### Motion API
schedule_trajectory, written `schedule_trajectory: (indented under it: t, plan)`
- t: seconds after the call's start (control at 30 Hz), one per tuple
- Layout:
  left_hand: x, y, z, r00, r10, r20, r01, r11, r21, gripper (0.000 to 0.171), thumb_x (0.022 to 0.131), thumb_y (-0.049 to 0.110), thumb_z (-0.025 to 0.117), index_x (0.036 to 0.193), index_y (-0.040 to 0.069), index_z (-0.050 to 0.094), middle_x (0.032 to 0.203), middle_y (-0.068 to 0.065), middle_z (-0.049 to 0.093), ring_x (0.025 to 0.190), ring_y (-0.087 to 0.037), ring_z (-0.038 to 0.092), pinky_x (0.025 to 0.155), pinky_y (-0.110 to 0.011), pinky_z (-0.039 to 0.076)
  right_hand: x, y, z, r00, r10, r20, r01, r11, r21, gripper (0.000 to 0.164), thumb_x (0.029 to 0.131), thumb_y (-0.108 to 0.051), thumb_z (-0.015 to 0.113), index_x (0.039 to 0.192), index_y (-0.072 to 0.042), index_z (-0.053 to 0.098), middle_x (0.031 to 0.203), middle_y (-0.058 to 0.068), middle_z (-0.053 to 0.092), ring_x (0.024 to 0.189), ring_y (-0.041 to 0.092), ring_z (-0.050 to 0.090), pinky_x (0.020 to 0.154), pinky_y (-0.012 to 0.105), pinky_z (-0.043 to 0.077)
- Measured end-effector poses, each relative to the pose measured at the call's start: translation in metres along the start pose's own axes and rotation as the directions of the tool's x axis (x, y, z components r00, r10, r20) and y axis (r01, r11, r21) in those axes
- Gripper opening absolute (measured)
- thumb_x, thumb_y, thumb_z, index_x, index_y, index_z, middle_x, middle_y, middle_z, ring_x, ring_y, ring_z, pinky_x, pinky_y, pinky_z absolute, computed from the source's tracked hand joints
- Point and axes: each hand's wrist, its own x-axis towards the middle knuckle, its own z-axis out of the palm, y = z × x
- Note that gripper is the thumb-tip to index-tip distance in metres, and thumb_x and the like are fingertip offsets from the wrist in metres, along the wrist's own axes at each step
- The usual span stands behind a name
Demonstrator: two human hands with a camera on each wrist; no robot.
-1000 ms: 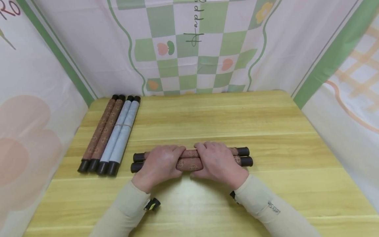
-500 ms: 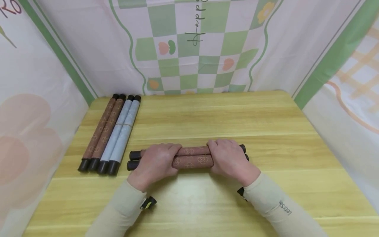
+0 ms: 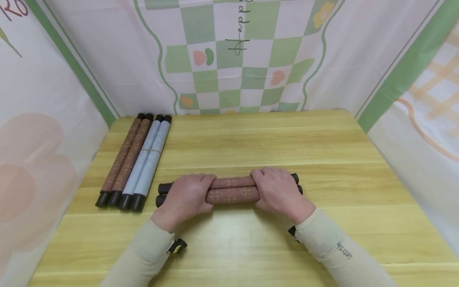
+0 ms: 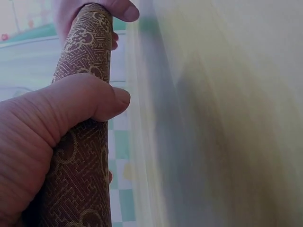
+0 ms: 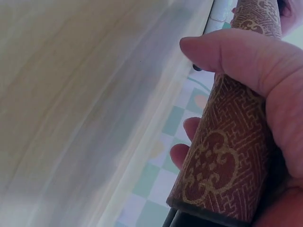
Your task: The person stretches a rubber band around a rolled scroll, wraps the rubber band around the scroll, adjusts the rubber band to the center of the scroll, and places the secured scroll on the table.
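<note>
A pair of rolled brown scrolls (image 3: 232, 194) lies crosswise in front of me, side by side, with gold flower patterns and black end knobs. My left hand (image 3: 188, 197) grips both rolls near their left end, knobs sticking out past it. Toward the right end, my right hand (image 3: 281, 193) holds them the same way. In the left wrist view the thumb lies across the patterned scroll (image 4: 78, 170). Fingertips curl out from under the scroll (image 5: 213, 170) in the right wrist view. The undersides of the rolls are hidden in the head view.
At the left of the wooden table (image 3: 322, 139) lie two more brown scrolls (image 3: 130, 155), next to two pale blue scrolls (image 3: 148, 159) with a thin cord across them. Printed cloth (image 3: 229, 59) hangs behind the table and along both sides.
My right hand has slid rightward along the scrolls, covering more of their right end. The left hand has shifted slightly left. More of the brown middle shows between the hands.
</note>
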Motion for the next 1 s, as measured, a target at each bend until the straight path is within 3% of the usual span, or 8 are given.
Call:
schedule_trajectory:
  t: [0.27,0.77,1.0]
  plan:
    - [0.003,0.005,0.0,1.0,0.016,-0.007,-0.016,1.0,-0.019,0.055,0.067,0.029,0.087,0.116,0.011,0.068,0.096,-0.001,0.075,0.08,-0.018,0.071,0.073,-0.04,0.06,0.003,-0.01,-0.002,0.999,0.021,0.038,-0.021,1.0,-0.018,0.047,0.066,-0.038,0.086,0.095,-0.014,0.058,0.087,0.004,0.065,0.084,0.026,0.067,0.076,0.047,0.056]
    - [0.004,0.008,0.001,0.997,0.043,-0.061,-0.044,0.999,-0.011,0.053,0.066,0.028,0.086,0.113,0.011,0.068,0.092,-0.001,0.073,0.076,-0.018,0.069,0.069,-0.039,0.059,0.006,-0.02,-0.002,1.0,0.002,0.017,-0.001,0.998,-0.068,0.046,0.072,-0.045,0.083,0.092,-0.013,0.055,0.082,0.002,0.06,0.079,0.024,0.065,0.071,0.044,0.055]
    - [0.004,0.008,0.001,0.998,0.037,-0.053,-0.037,0.999,-0.013,0.055,0.066,0.028,0.086,0.114,0.01,0.068,0.093,-0.001,0.073,0.077,-0.019,0.069,0.071,-0.039,0.059,0.005,-0.021,-0.001,1.0,-0.001,0.003,0.001,0.998,-0.07,0.048,0.072,-0.047,0.083,0.091,-0.012,0.055,0.081,0.002,0.06,0.078,0.025,0.065,0.071,0.044,0.055]
